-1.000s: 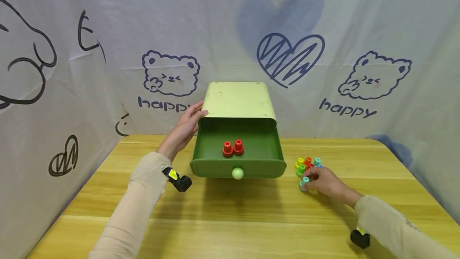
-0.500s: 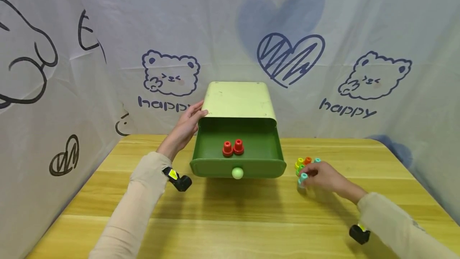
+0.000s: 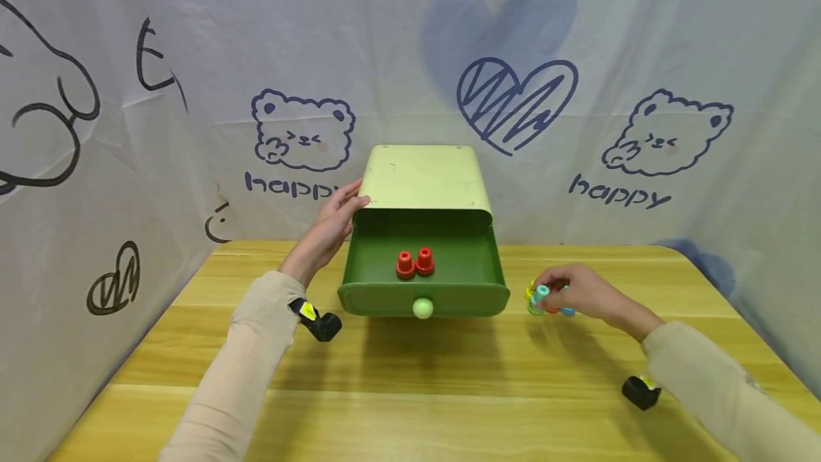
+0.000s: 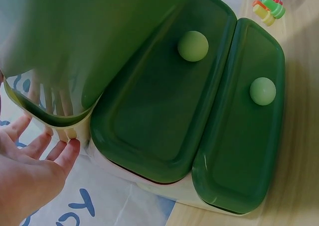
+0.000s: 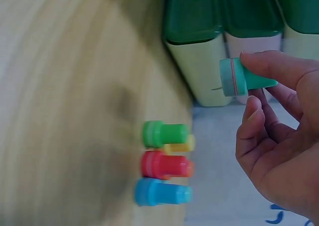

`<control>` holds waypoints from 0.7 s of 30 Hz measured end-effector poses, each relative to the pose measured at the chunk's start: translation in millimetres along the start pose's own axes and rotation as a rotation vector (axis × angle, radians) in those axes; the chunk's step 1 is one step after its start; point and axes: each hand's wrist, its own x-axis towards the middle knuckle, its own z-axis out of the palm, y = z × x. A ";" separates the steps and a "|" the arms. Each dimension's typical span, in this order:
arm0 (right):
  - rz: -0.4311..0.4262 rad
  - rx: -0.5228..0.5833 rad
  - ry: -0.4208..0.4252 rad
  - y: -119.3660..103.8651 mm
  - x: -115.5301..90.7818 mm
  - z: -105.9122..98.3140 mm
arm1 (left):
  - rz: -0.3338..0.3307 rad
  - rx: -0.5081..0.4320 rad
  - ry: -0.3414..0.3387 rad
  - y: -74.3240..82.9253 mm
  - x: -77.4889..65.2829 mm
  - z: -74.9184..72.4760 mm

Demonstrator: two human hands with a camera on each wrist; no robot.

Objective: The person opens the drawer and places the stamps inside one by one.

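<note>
In the head view a pale green drawer cabinet (image 3: 423,177) stands with its top green drawer (image 3: 372,299) pulled out. Two red toy stamps (image 3: 425,262) stand upright inside that drawer. My left hand (image 3: 329,227) rests against the cabinet's left side, its thumb by the top's front corner; the left wrist view has its extended fingers (image 4: 67,156) touching the cabinet wall. To the right of the cabinet, my right hand (image 3: 584,294) pinches a teal toy stamp (image 5: 239,77) by its narrow handle between thumb and fingers, lifted above the table.
Green (image 5: 164,134), red (image 5: 168,165), blue (image 5: 162,192) and yellow (image 5: 183,144) stamps stand grouped on the wooden table (image 3: 436,419), partly behind my right hand in the head view. Two lower drawers, with round knobs (image 4: 193,46), are closed. A white printed cloth (image 3: 398,41) hangs behind.
My right hand has lifted the teal stamp off the table, moving it up and away from the front, in front of the other stamps. My left hand has stayed at the cabinet's side.
</note>
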 end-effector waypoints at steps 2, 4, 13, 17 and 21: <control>0.001 -0.017 0.005 -5.2 2.3 -4.9 | -0.001 -0.002 0.001 -0.4 0.2 -0.4; -0.001 -0.039 0.013 -10.0 4.2 -9.7 | -0.002 0.001 0.001 -0.8 0.7 -0.8; -0.011 -0.088 0.007 -33.4 9.0 -24.7 | -0.008 0.007 0.013 -1.1 0.9 -2.1; -0.023 -0.096 0.007 -41.4 10.0 -26.7 | -0.006 0.000 0.013 -0.7 0.4 -1.5; -0.029 -0.122 -0.003 -47.9 11.4 -28.2 | -0.003 0.000 0.010 -0.3 0.4 -0.5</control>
